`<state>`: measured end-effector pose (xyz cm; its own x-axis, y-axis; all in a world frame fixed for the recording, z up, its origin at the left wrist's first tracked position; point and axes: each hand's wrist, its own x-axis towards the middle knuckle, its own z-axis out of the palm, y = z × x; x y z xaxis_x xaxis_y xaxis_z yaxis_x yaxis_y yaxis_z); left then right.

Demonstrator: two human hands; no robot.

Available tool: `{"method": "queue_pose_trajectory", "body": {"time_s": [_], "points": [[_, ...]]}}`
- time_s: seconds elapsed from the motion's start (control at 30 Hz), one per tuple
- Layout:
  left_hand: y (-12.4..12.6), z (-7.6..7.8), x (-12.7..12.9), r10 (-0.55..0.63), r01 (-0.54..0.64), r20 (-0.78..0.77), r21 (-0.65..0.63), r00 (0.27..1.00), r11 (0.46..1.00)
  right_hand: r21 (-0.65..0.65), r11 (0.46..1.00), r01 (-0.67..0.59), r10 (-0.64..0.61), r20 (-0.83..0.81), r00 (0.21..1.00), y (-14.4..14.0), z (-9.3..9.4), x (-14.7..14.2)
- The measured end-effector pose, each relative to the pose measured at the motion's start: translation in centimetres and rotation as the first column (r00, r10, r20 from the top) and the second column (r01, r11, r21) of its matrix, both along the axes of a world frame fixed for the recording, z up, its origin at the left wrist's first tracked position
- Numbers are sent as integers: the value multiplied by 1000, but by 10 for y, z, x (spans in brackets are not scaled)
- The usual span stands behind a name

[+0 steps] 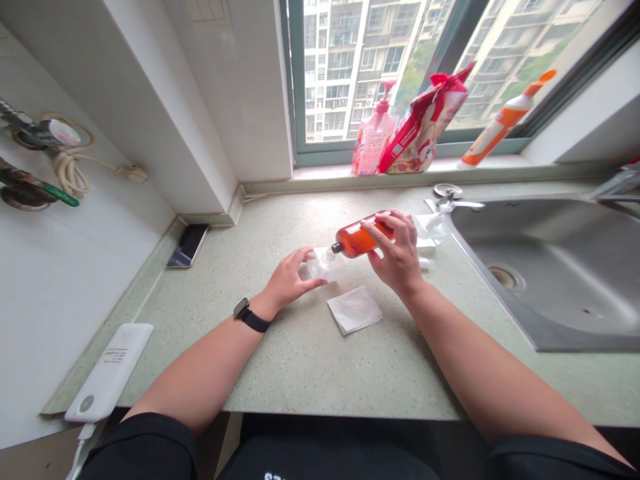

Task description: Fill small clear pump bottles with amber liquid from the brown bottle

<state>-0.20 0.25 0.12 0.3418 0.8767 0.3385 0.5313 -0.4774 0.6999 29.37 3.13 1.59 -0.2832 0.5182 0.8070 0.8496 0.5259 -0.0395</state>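
Note:
My right hand [397,250] grips an amber bottle [357,238] around its base and holds it tilted, with its dark neck pointing down to the left. Right under that neck is the threaded mouth of a clear plastic bottle [320,265], which my left hand [293,277] steadies between thumb and fingers. Part of the clear bottle is hidden by the fingers. In front of it a folded white paper towel [355,310] lies on the counter. Beyond my right hand sits a white pump head [443,213] beside some white sheets.
A steel sink [575,273] takes up the right side of the counter [280,373]. At the left are a phone [187,245] and a white power bank [110,370] with a cable. A pink pump bottle [373,140], a red pouch [425,127] and an orange-white bottle [495,130] line the windowsill.

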Motion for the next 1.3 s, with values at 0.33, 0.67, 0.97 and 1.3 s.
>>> {"method": "queue_pose_trajectory", "body": {"time_s": [0.33,0.67,0.97,1.3], "points": [[-1,0,0,-5,5,11,-2,1000,1000,-48,998,28,-28,-5,1000,-1,-1,-1],[0,1,0,-14,13,15,1,1000,1000,-13,1000,-5,4,-20,1000,0,-1,0],[0,1,0,-4,4,4,13,1000,1000,-28,1000,5,-5,-16,1000,1,-1,1],[0,1,0,1,-1,4,34,1000,999,-19,1000,8,-8,-8,1000,0,-1,0]]}}
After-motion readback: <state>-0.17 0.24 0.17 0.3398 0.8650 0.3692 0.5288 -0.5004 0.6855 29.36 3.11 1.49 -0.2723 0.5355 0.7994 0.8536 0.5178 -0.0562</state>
